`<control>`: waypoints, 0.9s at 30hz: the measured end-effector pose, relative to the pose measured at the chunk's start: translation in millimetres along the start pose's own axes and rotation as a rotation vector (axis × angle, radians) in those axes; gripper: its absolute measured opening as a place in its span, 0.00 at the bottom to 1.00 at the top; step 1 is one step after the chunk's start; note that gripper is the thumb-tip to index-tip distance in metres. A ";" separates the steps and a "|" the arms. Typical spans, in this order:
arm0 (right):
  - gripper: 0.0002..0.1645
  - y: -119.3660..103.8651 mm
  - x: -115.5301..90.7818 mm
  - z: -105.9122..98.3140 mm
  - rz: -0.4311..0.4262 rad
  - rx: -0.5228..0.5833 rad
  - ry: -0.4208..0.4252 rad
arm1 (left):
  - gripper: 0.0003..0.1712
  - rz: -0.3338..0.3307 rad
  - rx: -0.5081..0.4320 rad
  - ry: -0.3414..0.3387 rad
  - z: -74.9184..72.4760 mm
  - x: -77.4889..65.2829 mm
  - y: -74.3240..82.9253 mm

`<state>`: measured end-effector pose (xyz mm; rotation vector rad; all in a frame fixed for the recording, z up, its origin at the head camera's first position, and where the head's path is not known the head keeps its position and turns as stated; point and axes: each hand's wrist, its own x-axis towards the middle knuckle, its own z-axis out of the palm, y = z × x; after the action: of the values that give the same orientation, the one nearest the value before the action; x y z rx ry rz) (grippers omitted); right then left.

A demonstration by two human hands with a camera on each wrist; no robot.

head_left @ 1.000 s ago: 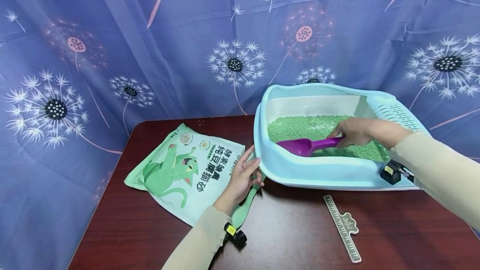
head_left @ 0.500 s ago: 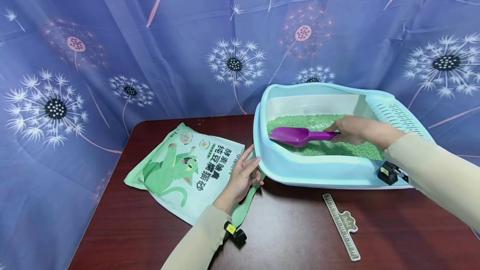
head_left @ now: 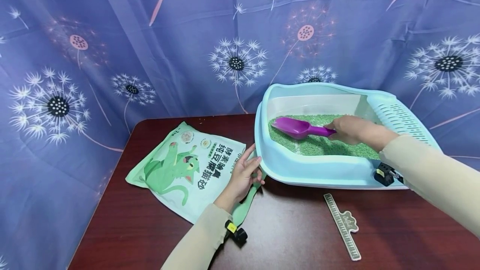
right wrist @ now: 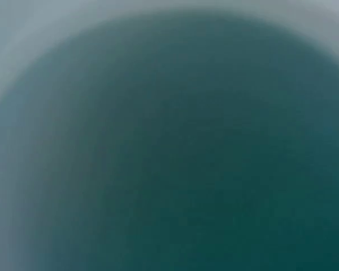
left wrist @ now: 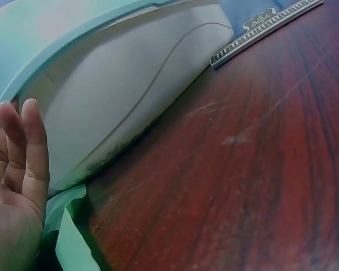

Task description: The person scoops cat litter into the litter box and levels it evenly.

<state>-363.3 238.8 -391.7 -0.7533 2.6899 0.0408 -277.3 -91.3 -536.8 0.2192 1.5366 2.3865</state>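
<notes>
My right hand grips the handle of a purple litter scoop inside a pale blue litter box. The scoop's bowl points left, over green pellet litter that covers the box floor. At the box's left end, my left hand holds the rim between thumb and fingers. In the left wrist view its fingers stand against the box's pale outer wall. The right wrist view is only a dark blue-green blur; hand and scoop cannot be made out there.
A white and green cat litter bag lies left of the box, partly beneath my left forearm. A long bag clip lies on the dark red wooden table in front. Behind hangs a blue dandelion curtain.
The purple scoop has risen from low in the litter near the front wall and moved back a little, with my right hand shifting slightly left. My left hand stays at the rim.
</notes>
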 end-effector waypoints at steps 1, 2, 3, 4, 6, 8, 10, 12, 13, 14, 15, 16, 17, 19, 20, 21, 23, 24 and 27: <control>0.18 -0.3 0.0 0.1 0.003 0.001 -0.002 | 0.32 0.000 -0.001 0.000 0.1 0.2 -0.1; 0.15 -0.7 -0.5 -0.1 0.009 0.006 -0.003 | 0.32 0.001 -0.002 -0.001 0.3 0.4 -0.2; 0.12 -0.6 -1.3 -0.2 0.017 0.008 -0.005 | 0.32 0.001 -0.002 0.000 0.5 0.4 -0.1; 0.10 -0.2 -2.6 -0.2 0.022 0.011 -0.007 | 0.32 0.004 0.000 0.000 0.7 0.4 0.0; 0.07 2.3 -5.1 0.6 0.027 0.008 -0.006 | 0.32 0.003 -0.001 0.002 1.0 0.4 0.4; 0.07 5.1 -8.3 1.7 0.048 0.031 -0.027 | 0.33 0.005 0.000 0.004 1.1 0.4 0.7; 0.09 7.4 -12.8 2.4 0.069 0.070 -0.054 | 0.33 0.004 0.003 0.008 1.2 0.0 1.2; 0.09 9.0 -17.1 2.4 0.098 0.113 -0.079 | 0.33 0.001 0.004 0.011 1.4 -0.5 1.9; 0.09 9.3 -19.4 1.8 0.117 0.145 -0.090 | 0.33 -0.002 0.003 0.013 1.5 -0.7 2.3; 0.09 10.0 -21.5 1.4 0.129 0.164 -0.091 | 0.33 -0.003 0.002 0.016 1.5 -0.9 2.7; 0.09 10.3 -23.5 0.6 0.141 0.180 -0.096 | 0.33 -0.004 0.000 0.018 1.5 -1.0 3.0; 0.09 11.2 -25.0 0.1 0.148 0.186 -0.096 | 0.33 -0.005 -0.002 0.020 1.6 -1.1 3.2; 0.09 12.2 -26.4 -0.2 0.154 0.186 -0.092 | 0.33 -0.003 -0.001 0.020 1.7 -1.1 3.4; 0.10 14.1 -29.0 -0.7 0.177 0.199 -0.095 | 0.33 -0.005 -0.004 0.019 1.5 -1.1 3.3; 0.10 15.4 -30.1 -0.6 0.181 0.192 -0.094 | 0.33 -0.004 -0.003 0.019 1.5 -1.2 3.2; 0.11 16.6 -31.3 -0.5 0.187 0.189 -0.097 | 0.33 -0.004 -0.003 0.017 1.5 -1.2 3.1; 0.12 18.8 -33.7 -0.6 0.203 0.182 -0.109 | 0.33 -0.004 -0.003 0.015 1.4 -1.2 2.8; 0.12 19.8 -35.0 -0.7 0.211 0.183 -0.117 | 0.32 -0.004 -0.002 0.013 1.1 -1.0 2.4; 0.10 22.8 -38.4 -0.7 0.235 0.179 -0.139 | 0.32 -0.004 -0.004 0.012 1.0 -0.5 2.0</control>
<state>-344.5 277.4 -379.6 -0.3652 2.5915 -0.0864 -276.8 -91.3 -534.6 0.2013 1.5356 2.3926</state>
